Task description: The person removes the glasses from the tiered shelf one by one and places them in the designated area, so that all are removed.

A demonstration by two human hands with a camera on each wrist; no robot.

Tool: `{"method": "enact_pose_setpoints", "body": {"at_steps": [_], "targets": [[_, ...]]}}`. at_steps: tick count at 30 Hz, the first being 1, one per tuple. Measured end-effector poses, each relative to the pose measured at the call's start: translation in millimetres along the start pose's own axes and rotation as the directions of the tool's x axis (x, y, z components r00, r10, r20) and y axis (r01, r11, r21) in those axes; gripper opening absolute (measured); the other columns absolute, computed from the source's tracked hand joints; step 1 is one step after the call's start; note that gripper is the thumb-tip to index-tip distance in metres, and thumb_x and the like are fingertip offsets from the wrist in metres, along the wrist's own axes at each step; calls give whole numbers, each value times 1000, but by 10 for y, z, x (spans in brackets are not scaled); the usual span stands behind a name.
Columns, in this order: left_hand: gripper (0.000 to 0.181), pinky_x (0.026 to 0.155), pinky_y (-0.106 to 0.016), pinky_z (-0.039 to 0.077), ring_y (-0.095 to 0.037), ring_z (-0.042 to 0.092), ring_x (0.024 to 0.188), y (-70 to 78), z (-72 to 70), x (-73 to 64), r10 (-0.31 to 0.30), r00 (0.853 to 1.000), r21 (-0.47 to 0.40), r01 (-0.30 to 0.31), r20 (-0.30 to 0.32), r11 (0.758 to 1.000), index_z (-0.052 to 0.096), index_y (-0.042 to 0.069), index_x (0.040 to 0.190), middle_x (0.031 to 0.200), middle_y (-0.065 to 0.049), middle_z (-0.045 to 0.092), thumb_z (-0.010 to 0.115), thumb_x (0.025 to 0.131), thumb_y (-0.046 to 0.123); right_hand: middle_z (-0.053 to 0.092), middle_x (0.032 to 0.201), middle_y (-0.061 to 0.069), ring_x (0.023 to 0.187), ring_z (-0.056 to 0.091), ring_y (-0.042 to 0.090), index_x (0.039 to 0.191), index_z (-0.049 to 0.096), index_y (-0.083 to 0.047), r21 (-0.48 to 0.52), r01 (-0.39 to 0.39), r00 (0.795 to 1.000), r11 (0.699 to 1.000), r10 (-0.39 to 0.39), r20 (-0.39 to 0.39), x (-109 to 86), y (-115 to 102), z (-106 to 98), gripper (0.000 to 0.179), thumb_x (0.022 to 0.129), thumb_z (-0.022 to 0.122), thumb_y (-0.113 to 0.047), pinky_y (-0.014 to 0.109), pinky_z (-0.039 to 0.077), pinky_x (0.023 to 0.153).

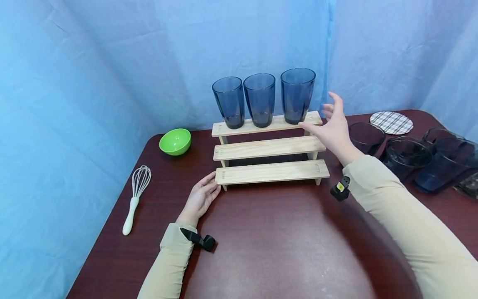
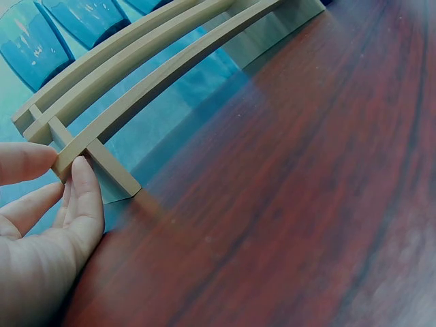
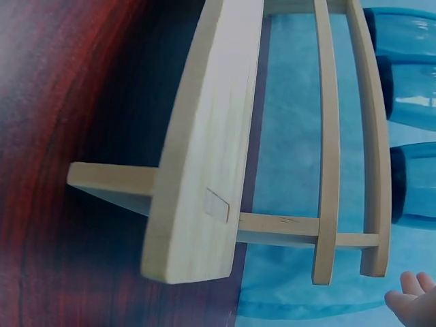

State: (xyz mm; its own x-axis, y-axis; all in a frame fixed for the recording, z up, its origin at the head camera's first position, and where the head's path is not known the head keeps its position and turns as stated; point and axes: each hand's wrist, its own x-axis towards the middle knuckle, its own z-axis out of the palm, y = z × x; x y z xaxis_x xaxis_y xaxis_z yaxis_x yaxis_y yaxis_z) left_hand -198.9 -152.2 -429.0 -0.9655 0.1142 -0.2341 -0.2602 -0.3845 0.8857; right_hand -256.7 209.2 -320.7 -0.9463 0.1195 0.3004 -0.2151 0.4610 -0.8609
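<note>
L hand pinches the front-left corner of the stepped, three-tier pale-wood rack, prob. to steady it w/ weight up top: three tapered blue-glass tumblers stand upright there on the top tier, rightmost tumbler a bit apart. R hand is spread nr that one, thumb & fingers apart, gripping nothing; I can't tell if its thumb touches.

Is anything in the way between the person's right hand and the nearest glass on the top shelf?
Nothing visible stands between the right hand and the rightmost glass on the top shelf. The thumb appears close to the glass's base; whether it touches is unclear.
</note>
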Motion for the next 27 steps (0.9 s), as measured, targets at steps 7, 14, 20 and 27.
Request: {"method": "enact_pose_setpoints", "body": {"at_steps": [7,14,20,27], "targets": [[53,79,-18,49,-5,57,84,-4,4,-2,8,1000,-6,-8,7,1000,27,-3,146,99,2,53,38,95,-8,26,149,19,137,32,33,151,3,-27,-40,-7,1000,999,7,9,110,2,63,103,78,76,-33,55,33,106],[52,79,-18,49,-5,57,83,-6,2,-5,9,1000,-12,-9,4,1000,26,-3,147,98,2,53,37,96,-8,26,149,19,138,30,32,151,0,-27,-71,2,1000,997,0,24,191,-65,79,105,79,75,-36,54,33,107],[52,79,-18,49,-5,57,83,-12,-7,-2,14,1000,-10,-14,8,1000,26,-3,146,98,3,54,37,96,-8,24,151,18,138,30,31,151,-1,-28,-65,-1,999,998,3,37,251,-160,63,106,79,76,-35,53,35,106],[52,79,-18,49,-5,57,84,-20,-20,17,14,1000,-2,-14,11,1000,26,-3,146,100,2,53,38,96,-7,28,149,16,137,32,31,151,-3,-32,-99,13,999,995,-10,32,310,-236,50,107,78,75,-37,51,36,106]]}}
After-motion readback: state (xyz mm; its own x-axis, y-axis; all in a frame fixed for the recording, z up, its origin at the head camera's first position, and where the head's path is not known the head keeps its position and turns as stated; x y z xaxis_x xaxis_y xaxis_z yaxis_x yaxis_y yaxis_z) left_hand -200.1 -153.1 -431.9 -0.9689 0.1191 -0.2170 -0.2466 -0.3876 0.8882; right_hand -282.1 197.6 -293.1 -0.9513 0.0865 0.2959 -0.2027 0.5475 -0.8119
